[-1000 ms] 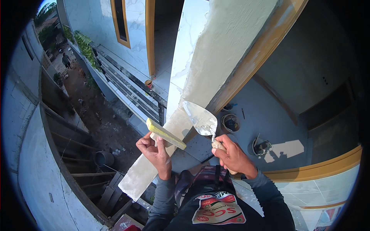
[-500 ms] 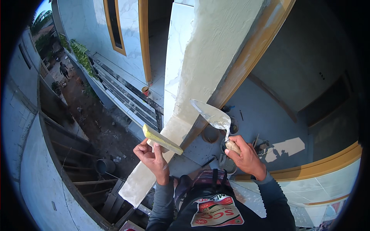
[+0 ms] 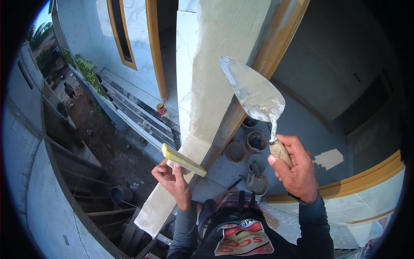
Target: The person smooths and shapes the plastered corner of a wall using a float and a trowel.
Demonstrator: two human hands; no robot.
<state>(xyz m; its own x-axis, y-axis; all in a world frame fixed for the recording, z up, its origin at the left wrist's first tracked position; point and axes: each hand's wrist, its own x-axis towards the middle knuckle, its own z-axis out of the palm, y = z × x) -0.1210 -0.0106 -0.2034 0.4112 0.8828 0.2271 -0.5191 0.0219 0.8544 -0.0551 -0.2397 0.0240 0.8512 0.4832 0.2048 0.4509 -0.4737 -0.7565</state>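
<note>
My right hand point(image 3: 297, 170) is wrapped round the wooden handle of a pointed trowel point(image 3: 254, 90). Its broad blade is smeared with pale plaster and held up in front of the plastered wall strip point(image 3: 228, 47); I cannot tell whether it touches. My left hand point(image 3: 176, 183) grips a plasterer's float point(image 3: 183, 160) from beneath, its yellow edge toward me and its handle mostly hidden by the fingers. Below and behind the left hand runs a pale plastered ledge point(image 3: 157, 207), which meets the wall strip.
An orange-brown wooden frame point(image 3: 280, 43) borders the plaster on the right. Several buckets point(image 3: 256, 140) stand on the floor below. To the left are a slatted bench point(image 3: 133, 105), a small paint can point(image 3: 161, 108) and a drop to a dirt alley point(image 3: 95, 125), where a person point(image 3: 69, 90) walks.
My right hand has moved right, and the trowel has swung up and turned, showing its blade face. The left hand and float have barely moved. The view has shifted slightly.
</note>
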